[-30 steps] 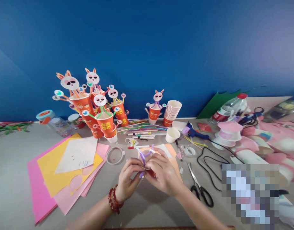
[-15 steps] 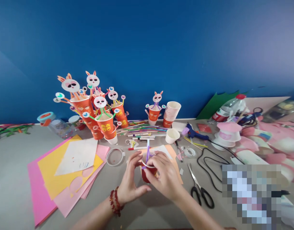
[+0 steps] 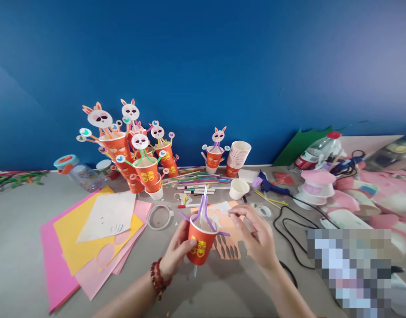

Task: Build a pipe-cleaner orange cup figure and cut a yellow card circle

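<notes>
My left hand (image 3: 179,249) is wrapped around a red paper cup (image 3: 203,248) with yellow characters, its thumb on the cup's front. Thin purple strips (image 3: 203,207) rise from inside the cup, and two ends bend outward over its rim. A pale, clear straw (image 3: 195,270) runs up among them and sticks out below the cup's bottom. Apart from the cup, to its right, my right hand (image 3: 257,240) hovers with bent fingers, thumb and index slightly apart, and I see nothing between them. Beneath the hands lies an orange sheet (image 3: 234,251) with cut-out holes and dark leaf-shaped marks.
Red cups with rabbit faces (image 3: 146,170) stand at the back left. A cup stack (image 3: 239,157) and a white cup (image 3: 239,189) are behind my hands. Coloured paper (image 3: 66,247) lies left, a tape roll (image 3: 159,217) nearby. A blue glue gun (image 3: 272,183) trails its cable right.
My right hand has come off the cup and moved right. My left hand now grips the cup, which is raised and tilted. The right forearm now hides most of the scissors.
</notes>
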`<action>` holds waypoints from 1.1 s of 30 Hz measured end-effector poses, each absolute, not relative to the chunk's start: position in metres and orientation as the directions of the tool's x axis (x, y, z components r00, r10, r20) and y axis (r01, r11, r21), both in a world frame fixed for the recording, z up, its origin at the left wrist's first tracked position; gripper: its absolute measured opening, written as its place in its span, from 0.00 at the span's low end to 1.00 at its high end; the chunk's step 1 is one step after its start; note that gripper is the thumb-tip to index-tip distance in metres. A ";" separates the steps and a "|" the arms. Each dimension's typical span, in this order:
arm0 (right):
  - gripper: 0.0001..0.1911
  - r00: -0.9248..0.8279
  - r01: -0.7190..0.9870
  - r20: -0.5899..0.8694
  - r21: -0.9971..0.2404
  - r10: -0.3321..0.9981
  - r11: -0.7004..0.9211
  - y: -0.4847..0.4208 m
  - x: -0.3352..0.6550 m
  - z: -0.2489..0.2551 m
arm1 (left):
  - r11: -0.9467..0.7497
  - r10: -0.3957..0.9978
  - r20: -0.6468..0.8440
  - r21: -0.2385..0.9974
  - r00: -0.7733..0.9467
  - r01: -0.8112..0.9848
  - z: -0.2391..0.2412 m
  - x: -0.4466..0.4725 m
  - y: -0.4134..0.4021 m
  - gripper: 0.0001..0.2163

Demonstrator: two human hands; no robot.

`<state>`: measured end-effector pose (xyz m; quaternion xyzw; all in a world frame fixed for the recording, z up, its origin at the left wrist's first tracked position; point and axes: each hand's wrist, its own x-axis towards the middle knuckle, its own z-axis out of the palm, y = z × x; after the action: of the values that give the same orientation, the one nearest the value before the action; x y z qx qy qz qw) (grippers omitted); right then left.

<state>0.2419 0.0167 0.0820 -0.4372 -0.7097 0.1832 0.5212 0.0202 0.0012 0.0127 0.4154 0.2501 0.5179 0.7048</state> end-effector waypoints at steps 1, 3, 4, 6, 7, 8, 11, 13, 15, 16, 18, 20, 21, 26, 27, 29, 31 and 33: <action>0.08 -0.095 0.416 0.549 -0.736 0.830 0.534 0.018 0.247 0.078 | 0.146 0.939 0.062 0.820 0.339 -0.553 0.012 0.020 0.001 0.28; 0.12 -0.184 0.365 0.523 -0.750 0.832 0.552 0.018 0.252 0.072 | 0.182 0.940 0.042 0.777 0.338 -0.603 0.013 0.020 0.002 0.26; 0.14 -0.242 0.335 0.522 -0.746 0.818 0.575 0.017 0.252 0.070 | 0.194 0.941 0.036 0.760 0.338 -0.620 0.014 0.021 0.002 0.25; 0.17 -0.346 0.290 0.522 -0.730 0.779 0.618 0.014 0.248 0.068 | 0.209 0.939 0.027 0.744 0.342 -0.634 0.018 0.022 0.003 0.23; 0.17 -0.378 0.279 0.523 -0.722 0.764 0.633 0.013 0.245 0.068 | 0.215 0.937 0.025 0.744 0.348 -0.633 0.020 0.023 0.003 0.23; 0.16 -0.392 0.273 0.528 -0.715 0.753 0.644 0.012 0.242 0.068 | 0.223 0.934 0.021 0.747 0.358 -0.626 0.021 0.024 0.003 0.23; 0.12 -0.368 0.246 0.579 -0.693 0.727 0.677 0.011 0.236 0.067 | 0.240 0.925 -0.003 0.781 0.380 -0.577 0.020 0.025 0.004 0.24; 0.11 -0.352 0.240 0.611 -0.673 0.709 0.700 0.012 0.235 0.067 | 0.161 0.953 0.002 0.845 0.304 -0.510 0.016 0.025 0.005 0.22; 0.13 -0.343 0.263 0.622 -0.656 0.704 0.708 0.012 0.236 0.065 | -0.061 0.988 0.110 0.924 0.108 -0.378 0.013 0.022 0.006 0.18; 0.13 -0.340 0.283 0.620 -0.650 0.708 0.705 0.012 0.236 0.064 | -0.212 0.976 0.219 0.942 -0.004 -0.260 0.012 0.021 0.007 0.16; 0.14 -0.337 0.322 0.613 -0.638 0.715 0.699 0.012 0.236 0.063 | -0.501 0.856 0.505 0.863 -0.110 0.065 0.016 0.017 0.008 0.18; 0.14 -0.334 0.350 0.614 -0.624 0.715 0.699 0.010 0.234 0.061 | -0.686 0.680 0.733 0.629 0.015 0.366 0.025 0.014 0.007 0.25; 0.14 -0.334 0.356 0.617 -0.618 0.713 0.701 0.009 0.232 0.060 | -0.732 0.614 0.779 0.501 0.129 0.461 0.032 0.014 0.006 0.27; 0.14 -0.297 0.310 0.671 -0.605 0.680 0.733 0.003 0.218 0.061 | -0.725 0.616 0.693 0.314 0.375 0.613 0.064 0.022 -0.005 0.12; 0.14 -0.278 0.304 0.695 -0.592 0.663 0.747 0.001 0.215 0.062 | -0.717 0.623 0.693 0.320 0.363 0.619 0.067 0.023 -0.006 0.10; 0.13 -0.239 0.301 0.747 -0.551 0.620 0.779 -0.002 0.211 0.061 | -0.714 0.618 0.706 0.318 0.347 0.624 0.070 0.023 -0.009 0.09; 0.14 -0.218 0.298 0.786 -0.511 0.578 0.806 -0.004 0.209 0.060 | -0.719 0.610 0.709 0.309 0.353 0.623 0.070 0.022 -0.011 0.08; 0.14 -0.221 0.283 0.808 -0.483 0.546 0.829 -0.005 0.208 0.059 | -0.718 0.612 0.710 0.313 0.349 0.622 0.070 0.021 -0.011 0.07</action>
<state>0.2078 -0.0051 0.0589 -0.2685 -0.7725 0.1166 0.5636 0.0210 -0.0114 0.0697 0.8211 0.3758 0.4296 -0.0059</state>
